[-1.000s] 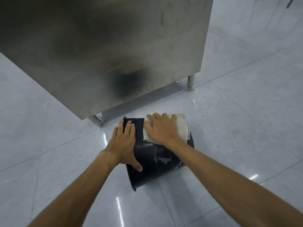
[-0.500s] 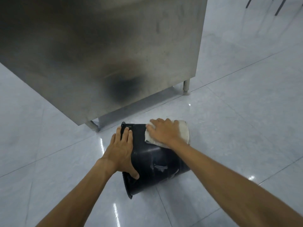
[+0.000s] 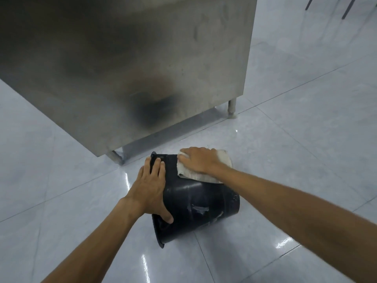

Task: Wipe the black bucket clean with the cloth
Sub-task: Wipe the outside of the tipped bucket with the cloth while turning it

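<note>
Two hands on one black bucket [image 3: 195, 203], lying sideways on the tiled floor [image 3: 306, 139]. Left hand [image 3: 151, 188] spread flat, bracing the rim end. Right hand [image 3: 199, 162], palm pressing the cloth [image 3: 222, 162], has slid farther toward the far side; wiping continues, lower smears untouched.

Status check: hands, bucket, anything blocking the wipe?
Left hand flat on black bucket, steadying near its rim. Right hand presses cloth on bucket's upper side. Bucket on its side on floor; pale smears lower down. Nothing blocking.

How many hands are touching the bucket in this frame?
2. The left hand lies flat on the black bucket near its open rim; the right hand presses the cloth against its upper side, nearer the base.
</note>
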### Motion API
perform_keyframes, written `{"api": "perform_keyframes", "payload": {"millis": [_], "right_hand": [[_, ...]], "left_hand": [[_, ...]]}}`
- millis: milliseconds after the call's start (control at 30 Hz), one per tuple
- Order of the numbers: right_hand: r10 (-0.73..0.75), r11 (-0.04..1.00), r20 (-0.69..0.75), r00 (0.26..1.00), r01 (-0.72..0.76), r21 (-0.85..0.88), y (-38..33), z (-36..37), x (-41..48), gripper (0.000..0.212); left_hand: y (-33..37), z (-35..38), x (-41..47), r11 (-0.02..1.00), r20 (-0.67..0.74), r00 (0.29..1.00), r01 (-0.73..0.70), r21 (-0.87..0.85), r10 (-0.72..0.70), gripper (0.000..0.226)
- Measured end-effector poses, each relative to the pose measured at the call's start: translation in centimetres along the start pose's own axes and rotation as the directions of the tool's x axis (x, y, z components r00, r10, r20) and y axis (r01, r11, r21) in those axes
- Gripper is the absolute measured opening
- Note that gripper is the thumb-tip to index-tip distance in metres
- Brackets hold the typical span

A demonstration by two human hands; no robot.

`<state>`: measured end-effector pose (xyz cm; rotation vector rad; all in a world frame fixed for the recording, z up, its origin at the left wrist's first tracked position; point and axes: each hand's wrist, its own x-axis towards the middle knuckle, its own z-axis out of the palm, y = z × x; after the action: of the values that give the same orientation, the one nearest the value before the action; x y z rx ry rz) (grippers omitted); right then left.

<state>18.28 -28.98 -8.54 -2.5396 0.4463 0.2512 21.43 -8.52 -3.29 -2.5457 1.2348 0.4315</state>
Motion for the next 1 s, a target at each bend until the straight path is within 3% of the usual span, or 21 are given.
{"api": "perform_keyframes", "payload": {"millis": [67, 233, 367, 567, 700, 767, 867, 933, 1000], "right_hand": [[-0.003, 1.0, 0.046, 0.999, 0.003, -0.005, 0.6, -0.3, 0.7, 0.059], [-0.13, 0.974, -0.156, 0.979, 0.097, -0.203, 0.2, 1.6, -1.5, 0.064], [-0.236, 0.949, -0.345, 0.908, 0.139, -0.283, 0.2, 4.6, -6.1, 0.063], [-0.436, 0.886, -0.363, 0.823, 0.324, -0.331, 2.3, 13.5, -15.0, 0.07], [-0.335, 0.936, -0.439, 0.834, 0.24, -0.258, 0.7, 9.9, -11.4, 0.067], [-0.242, 0.959, -0.385, 0.891, 0.159, -0.235, -0.9, 7.0, -7.8, 0.064], [-0.142, 0.979, -0.189, 0.972, 0.11, -0.17, -2.2, 2.5, -2.7, 0.063], [-0.128, 0.983, -0.096, 0.987, 0.113, -0.148, -2.6, 1.3, -0.7, 0.062], [-0.152, 0.972, -0.176, 0.973, 0.115, -0.204, -2.4, 1.9, -1.6, 0.06]], "left_hand": [[0.0, 0.2, 0.1, 1.0, -0.01, 1.0, 0.009, -0.004, -0.009, 0.159], [-0.1, 1.1, -0.1, 1.0, -0.013, 0.999, 0.029, -0.011, -0.03, 0.162], [-0.4, 0.6, 0.4, 1.0, -0.004, 1.0, 0.011, 0.003, -0.011, 0.162], [-0.7, 0.1, 1.2, 1.0, 0.031, 0.999, 0.018, -0.009, -0.017, 0.162], [-0.7, 0.4, 1.0, 0.999, -0.017, 1.0, -0.018, -0.033, 0.017, 0.16], [-0.7, 0.7, 0.9, 0.999, -0.069, 0.997, -0.04, -0.018, 0.039, 0.158], [-0.2, 1.2, 0.5, 0.998, -0.055, 0.998, -0.001, -0.067, -0.003, 0.159], [0.0, 1.2, 0.6, 0.997, -0.042, 0.998, 0.035, -0.065, -0.038, 0.16], [0.0, 0.8, 1.0, 0.999, -0.027, 0.999, 0.039, -0.021, -0.039, 0.16]]}}
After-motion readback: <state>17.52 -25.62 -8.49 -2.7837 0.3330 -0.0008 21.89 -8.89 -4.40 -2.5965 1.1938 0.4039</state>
